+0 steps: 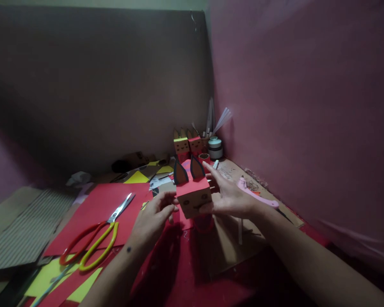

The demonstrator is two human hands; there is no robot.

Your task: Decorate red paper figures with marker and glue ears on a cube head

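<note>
A cardboard animal figure is between my two hands. It has a box-shaped head with a red top, a drawn face and two pointed brown ears edged in dark, above a red base. My right hand grips the head's right side, its thumb across the lower front and the other fingers behind. On the left side, the curled fingers of my left hand hold the head's edge; some fingertips are hidden. Scissors with one red and one yellow handle lie open on red paper, left of my left hand.
Two similar figures stand at the back beside a lidded jar and glue sticks. A pink glue gun lies on the right near the wall. Corrugated cardboard and yellow paper scraps are at left.
</note>
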